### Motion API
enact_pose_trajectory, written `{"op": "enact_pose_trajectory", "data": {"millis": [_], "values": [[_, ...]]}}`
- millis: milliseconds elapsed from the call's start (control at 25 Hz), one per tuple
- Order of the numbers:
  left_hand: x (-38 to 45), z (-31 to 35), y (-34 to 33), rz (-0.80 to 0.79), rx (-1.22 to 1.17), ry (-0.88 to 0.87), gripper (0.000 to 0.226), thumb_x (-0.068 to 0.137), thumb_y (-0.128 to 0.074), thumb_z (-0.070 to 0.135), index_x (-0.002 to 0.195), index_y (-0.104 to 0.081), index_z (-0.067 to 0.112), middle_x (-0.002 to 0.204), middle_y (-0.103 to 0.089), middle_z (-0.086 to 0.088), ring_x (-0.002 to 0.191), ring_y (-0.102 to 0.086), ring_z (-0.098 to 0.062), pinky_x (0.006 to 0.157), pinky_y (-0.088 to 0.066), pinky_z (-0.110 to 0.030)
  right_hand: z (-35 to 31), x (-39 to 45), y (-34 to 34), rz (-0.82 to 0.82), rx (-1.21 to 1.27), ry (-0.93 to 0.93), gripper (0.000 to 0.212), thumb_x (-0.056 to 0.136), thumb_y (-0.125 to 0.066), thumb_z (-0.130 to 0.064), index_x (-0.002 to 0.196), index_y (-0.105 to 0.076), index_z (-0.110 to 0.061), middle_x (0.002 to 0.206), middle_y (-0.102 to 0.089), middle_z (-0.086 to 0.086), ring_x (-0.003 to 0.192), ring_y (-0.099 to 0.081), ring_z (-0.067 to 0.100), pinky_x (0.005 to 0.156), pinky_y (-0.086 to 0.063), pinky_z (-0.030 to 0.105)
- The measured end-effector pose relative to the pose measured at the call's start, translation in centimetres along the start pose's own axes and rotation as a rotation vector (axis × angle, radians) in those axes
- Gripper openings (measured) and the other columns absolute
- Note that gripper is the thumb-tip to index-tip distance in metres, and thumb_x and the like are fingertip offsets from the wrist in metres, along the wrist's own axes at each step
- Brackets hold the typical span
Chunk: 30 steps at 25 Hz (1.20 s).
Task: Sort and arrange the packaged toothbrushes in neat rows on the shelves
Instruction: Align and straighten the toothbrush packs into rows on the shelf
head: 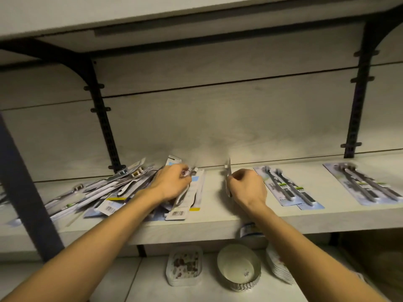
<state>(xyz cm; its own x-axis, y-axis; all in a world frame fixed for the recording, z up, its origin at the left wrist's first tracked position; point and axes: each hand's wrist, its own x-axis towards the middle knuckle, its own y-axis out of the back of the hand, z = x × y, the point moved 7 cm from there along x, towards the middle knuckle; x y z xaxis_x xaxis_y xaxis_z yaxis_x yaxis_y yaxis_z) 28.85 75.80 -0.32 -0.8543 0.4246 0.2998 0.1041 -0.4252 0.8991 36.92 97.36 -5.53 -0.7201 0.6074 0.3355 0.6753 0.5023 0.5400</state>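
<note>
On the shelf, a loose pile of toothbrush packs lies at 9 o'clock. The left hand curls on one pack there; the right hand pinches another pack edge-up. Two neat packs lie at 3 o'clock. They are flat card-and-blister packs, probably light, bendy and slippery; the stiff card edge seems the best hold.
</note>
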Motion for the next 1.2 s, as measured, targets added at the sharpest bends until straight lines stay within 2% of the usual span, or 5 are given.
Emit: {"op": "enact_pose_trajectory", "data": {"millis": [280,480,640,1000,1200], "values": [[-2.1,-1.3,3.0,0.252,-0.346,0.106,0.026,0.091,-0.058,0.011,0.107,-0.07,0.028,0.052,-0.063,0.011,0.063,-0.062,-0.025,0.061,-0.04,-0.03,0.3,-2.2,2.8,0.04,0.071,0.061,0.025,0.095,-0.057,-0.04,0.102,-0.072,-0.021,0.077,-0.068,-0.009,0.08,-0.066,0.021,0.07,-0.05,0.032],[-4.7,-2.1,4.6,0.281,-0.83,0.114,0.034,0.094,-0.058,0.0,0.123,-0.063,0.016,0.088,-0.078,-0.01,0.079,-0.072,-0.029,0.079,-0.058,-0.044,-1.8,-4.9,3.9,0.133,0.414,0.101,0.007,0.092,-0.066,-0.026,0.099,-0.068,-0.024,0.071,-0.07,-0.01,0.075,-0.068,0.008,0.072,-0.054,0.033],[-7.7,-3.9,5.8,0.239,-1.041,0.141,0.039,0.091,-0.057,-0.008,0.124,-0.061,0.011,0.094,-0.076,-0.014,0.075,-0.073,-0.02,0.069,-0.061,-0.032,-4.7,-8.0,3.1,0.12,0.618,0.118,0.007,0.094,-0.066,-0.019,0.099,-0.062,-0.021,0.077,-0.072,-0.005,0.073,-0.068,0.007,0.063,-0.051,0.016],[-16.6,-12.9,11.6,0.228,-1.016,0.112,0.035,0.085,-0.059,-0.013,0.102,-0.07,0.016,0.094,-0.075,-0.003,0.077,-0.07,-0.011,0.061,-0.055,-0.02,-14.4,-18.0,-2.5,0.02,0.632,0.227,0.008,0.094,-0.065,-0.016,0.101,-0.063,-0.016,0.08,-0.073,0.004,0.079,-0.071,0.019,0.07,-0.057,0.035],[-21.1,-18.1,14.8,0.269,-1.035,0.087,0.031,0.085,-0.059,-0.013,0.101,-0.072,0.009,0.089,-0.077,-0.002,0.074,-0.071,-0.006,0.063,-0.055,-0.018,-18.7,-23.6,-6.5,-0.046,0.58,0.302,0.013,0.093,-0.067,-0.015,0.093,-0.059,-0.025,0.076,-0.069,0.002,0.067,-0.061,0.007,0.065,-0.048,0.022]]}}
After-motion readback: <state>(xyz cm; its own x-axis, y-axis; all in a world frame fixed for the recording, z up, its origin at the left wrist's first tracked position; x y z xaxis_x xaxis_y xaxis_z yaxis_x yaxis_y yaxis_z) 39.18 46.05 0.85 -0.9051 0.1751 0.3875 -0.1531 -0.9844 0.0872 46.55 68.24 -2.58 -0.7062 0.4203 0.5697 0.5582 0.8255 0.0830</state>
